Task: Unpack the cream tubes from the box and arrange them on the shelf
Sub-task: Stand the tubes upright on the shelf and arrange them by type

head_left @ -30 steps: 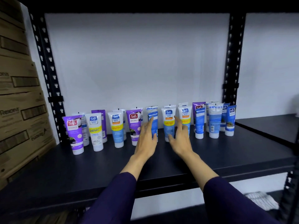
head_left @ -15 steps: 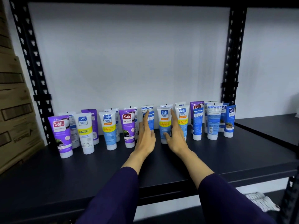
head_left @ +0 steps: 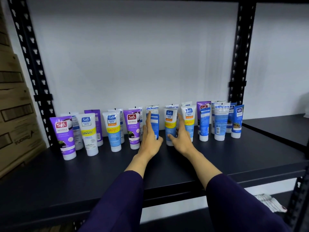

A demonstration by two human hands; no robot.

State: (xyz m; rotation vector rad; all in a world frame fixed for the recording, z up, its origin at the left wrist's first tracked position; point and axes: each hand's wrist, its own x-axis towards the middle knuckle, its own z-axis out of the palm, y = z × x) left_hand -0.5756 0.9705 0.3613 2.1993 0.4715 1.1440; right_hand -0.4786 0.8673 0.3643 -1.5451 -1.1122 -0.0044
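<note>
Several Safi cream tubes stand cap-down in a loose double row along the back of the dark shelf (head_left: 100, 173), from a purple tube (head_left: 64, 136) on the left to a blue one (head_left: 237, 121) on the right. My left hand (head_left: 150, 139) touches a blue tube turned back-side out (head_left: 155, 124); its fingers lie straight up the tube's left side and its thumb is near the base. My right hand (head_left: 181, 139) touches the neighbouring blue and yellow tube (head_left: 170, 121), with the index finger straight up its right side and the thumb across its lower front. No box for the tubes is in view.
Stacked cardboard cartons (head_left: 15, 114) fill the left edge. Black perforated uprights (head_left: 33, 64) (head_left: 240, 56) frame the bay in front of a white wall. A second dark shelf (head_left: 275, 129) continues to the right. A striped cloth (head_left: 267, 203) lies below at the lower right.
Both hands have slid a little farther in against the two middle tubes. My view has turned slightly right, so less of the cartons shows.
</note>
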